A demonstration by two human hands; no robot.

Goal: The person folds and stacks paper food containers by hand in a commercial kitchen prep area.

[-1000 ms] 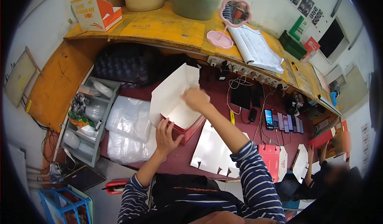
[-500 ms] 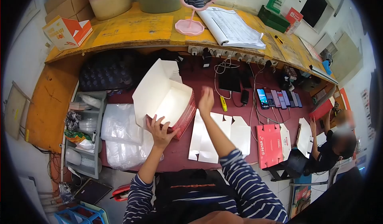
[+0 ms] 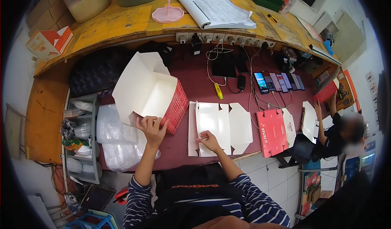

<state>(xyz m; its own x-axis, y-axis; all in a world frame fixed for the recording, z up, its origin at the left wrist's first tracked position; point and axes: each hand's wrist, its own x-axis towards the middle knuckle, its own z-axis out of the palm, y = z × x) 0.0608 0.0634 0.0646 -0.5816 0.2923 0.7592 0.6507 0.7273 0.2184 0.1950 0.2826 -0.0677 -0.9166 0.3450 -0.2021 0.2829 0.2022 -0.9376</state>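
Observation:
An opened-up red-and-white cardboard box [image 3: 159,96] stands on the dark red tabletop, its white lid tilted up on the left. My left hand [image 3: 152,130] grips its near wall, with thumb and fingers at the edge. To the right lies a flat unfolded carton [image 3: 240,125], white side up with cut flaps. My right hand [image 3: 209,142] is over its left part, fingers curled in at the fold near the side flap. The fingertips overlap the carton there.
Clear plastic bags [image 3: 118,135] lie left, beside a grey divided organizer [image 3: 95,139]. A red flat carton [image 3: 272,133], charging phones [image 3: 281,82], cables and a yellow highlighter [image 3: 218,91] are right. Another person [image 3: 336,133] handles cardboard at far right. A yellow shelf [image 3: 134,23] spans the back.
My right hand has come down from beside the box's right side to the flat carton. My left hand stays on the box's near edge. The whole view has shifted slightly.

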